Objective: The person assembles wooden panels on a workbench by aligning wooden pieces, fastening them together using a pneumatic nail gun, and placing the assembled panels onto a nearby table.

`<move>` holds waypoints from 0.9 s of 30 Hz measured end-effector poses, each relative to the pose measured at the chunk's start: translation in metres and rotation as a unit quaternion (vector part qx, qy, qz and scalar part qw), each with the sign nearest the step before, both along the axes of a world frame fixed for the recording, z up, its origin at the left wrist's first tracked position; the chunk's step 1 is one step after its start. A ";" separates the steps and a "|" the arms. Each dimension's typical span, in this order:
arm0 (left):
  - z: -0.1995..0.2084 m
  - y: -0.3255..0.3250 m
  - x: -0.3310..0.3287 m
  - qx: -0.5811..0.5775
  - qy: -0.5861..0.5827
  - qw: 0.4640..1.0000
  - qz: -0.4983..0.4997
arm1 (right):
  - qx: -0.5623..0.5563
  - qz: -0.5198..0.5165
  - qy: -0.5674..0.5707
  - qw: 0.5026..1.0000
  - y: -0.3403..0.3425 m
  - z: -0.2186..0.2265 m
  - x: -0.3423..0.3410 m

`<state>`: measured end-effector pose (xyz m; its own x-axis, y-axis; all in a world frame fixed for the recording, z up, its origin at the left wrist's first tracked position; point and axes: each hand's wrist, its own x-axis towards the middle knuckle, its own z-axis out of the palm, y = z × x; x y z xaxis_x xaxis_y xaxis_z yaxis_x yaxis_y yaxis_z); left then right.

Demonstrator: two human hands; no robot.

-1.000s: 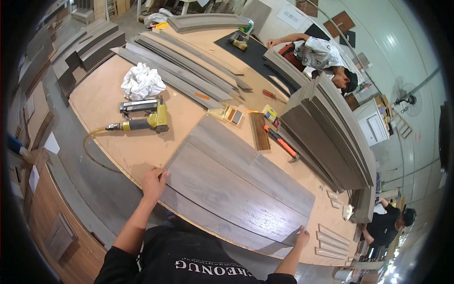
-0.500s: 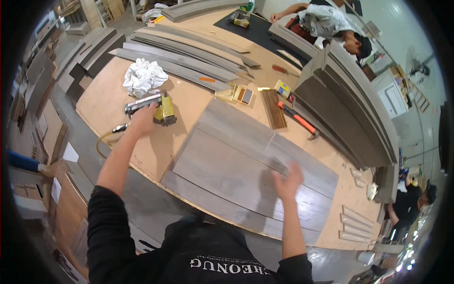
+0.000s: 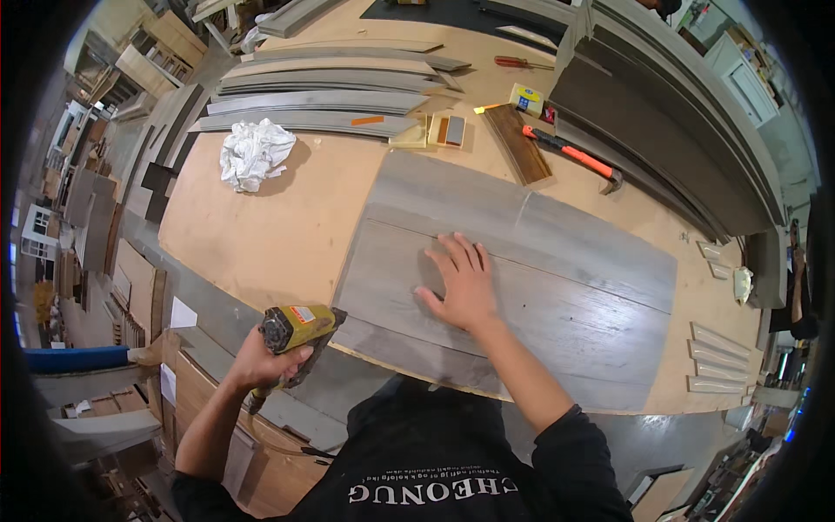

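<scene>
My left hand (image 3: 261, 361) is wrapped round the handle of a yellow and black nail gun (image 3: 300, 328). The tool is held by the near left corner of the panel, over the table's front edge. Flat on the grey wood panel (image 3: 565, 291) lies my right hand (image 3: 465, 283), its fingers spread, near a long seam between boards. The panel is made of several grey boards side by side and rests on the tan worktable (image 3: 252, 226).
Grey strips (image 3: 322, 103) lie at the back left, near a crumpled white cloth (image 3: 255, 155). A hammer (image 3: 574, 157) and a brown wood block (image 3: 519, 143) sit beyond the panel. Stacked dark boards (image 3: 644, 113) stand at the right, with several small pale strips (image 3: 718, 358) on the table.
My left hand has lifted the nail gun off the table and brought it nearer me. The right hand has moved left across the panel and now rests on it. The view has shifted.
</scene>
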<state>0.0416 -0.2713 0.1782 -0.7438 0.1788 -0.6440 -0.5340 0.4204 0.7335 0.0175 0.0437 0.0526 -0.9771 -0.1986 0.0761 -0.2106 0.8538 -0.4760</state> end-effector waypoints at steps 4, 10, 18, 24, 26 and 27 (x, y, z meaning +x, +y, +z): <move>-0.011 0.000 0.002 -0.045 0.026 0.999 0.011 | 0.006 -0.003 0.007 1.000 -0.001 -0.001 0.001; -0.013 0.002 -0.001 -0.096 0.019 0.994 -0.043 | 0.001 -0.009 0.008 1.000 -0.001 -0.001 0.000; -0.014 0.006 -0.005 -0.159 0.055 0.981 -0.094 | -0.008 -0.013 0.010 1.000 0.000 -0.001 0.000; -0.024 0.002 -0.008 -0.201 0.172 0.951 -0.164 | -0.016 -0.018 0.028 0.999 -0.002 -0.002 0.001; -0.017 0.006 -0.010 -0.197 0.161 0.955 -0.154 | -0.012 -0.014 0.017 1.000 -0.001 -0.004 -0.001; -0.013 0.009 -0.011 -0.191 0.148 0.959 -0.145 | -0.012 -0.019 0.018 1.000 -0.001 -0.004 0.000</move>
<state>0.0302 -0.2619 0.1656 -0.8591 0.1989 -0.4717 -0.1454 0.7887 0.5973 0.0174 0.0430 0.0486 -0.9805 -0.1596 0.1148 -0.1957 0.8503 -0.4885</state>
